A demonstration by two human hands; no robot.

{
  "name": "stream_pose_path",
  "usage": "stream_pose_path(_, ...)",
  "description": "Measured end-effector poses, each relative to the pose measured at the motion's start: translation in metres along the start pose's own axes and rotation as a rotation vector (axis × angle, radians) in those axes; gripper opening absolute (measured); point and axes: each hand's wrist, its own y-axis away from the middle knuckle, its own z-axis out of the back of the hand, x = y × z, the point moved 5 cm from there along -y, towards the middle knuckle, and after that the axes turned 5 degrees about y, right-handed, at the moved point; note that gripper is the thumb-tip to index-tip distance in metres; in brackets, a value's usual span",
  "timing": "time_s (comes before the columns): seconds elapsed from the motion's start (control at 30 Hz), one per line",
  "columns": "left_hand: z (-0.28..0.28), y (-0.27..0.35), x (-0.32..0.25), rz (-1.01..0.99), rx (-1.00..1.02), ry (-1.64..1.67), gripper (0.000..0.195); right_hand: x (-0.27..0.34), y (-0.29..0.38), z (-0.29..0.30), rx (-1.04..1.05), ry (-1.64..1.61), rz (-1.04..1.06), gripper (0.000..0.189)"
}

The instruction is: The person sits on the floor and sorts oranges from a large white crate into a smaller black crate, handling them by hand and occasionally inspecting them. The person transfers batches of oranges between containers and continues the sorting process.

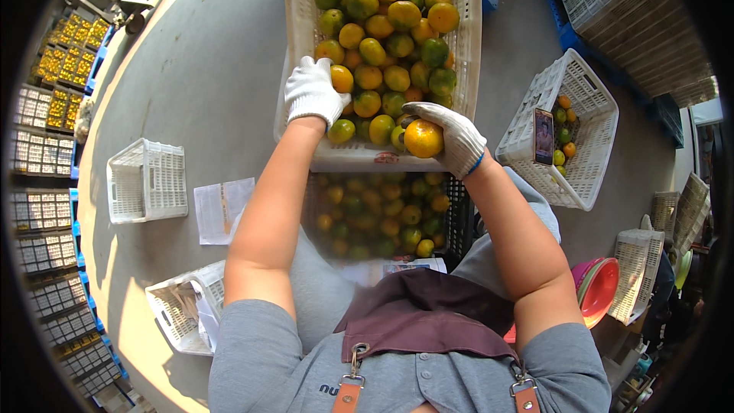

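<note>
A white plastic crate full of green and orange citrus fruits stands before me. My left hand, in a white knit glove, lies at the crate's left side with its fingers around an orange citrus fruit. Near the crate's front right corner, my gloved right hand holds a larger orange-yellow citrus fruit, its fingers over the top and right side. Below the white crate, close to my lap, a black plastic crate holds more green and yellow citrus fruits.
On the right, a white crate holds a few fruits, with a phone at its rim. A white crate and papers lie on the left floor. Stacked crates stand at upper right, colored basins at lower right.
</note>
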Motion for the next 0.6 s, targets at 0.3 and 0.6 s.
stream_pose_path(0.3,-0.025,0.056,-0.023,-0.244,0.627,0.396,0.088,0.011,0.000,0.027,-0.154,0.983,0.001,0.062)
stream_pose_path(0.6,-0.089,0.049,-0.055,-0.103,0.389,0.036,0.073,-0.017,-0.010,0.000,-0.105,1.454,-0.113,0.063)
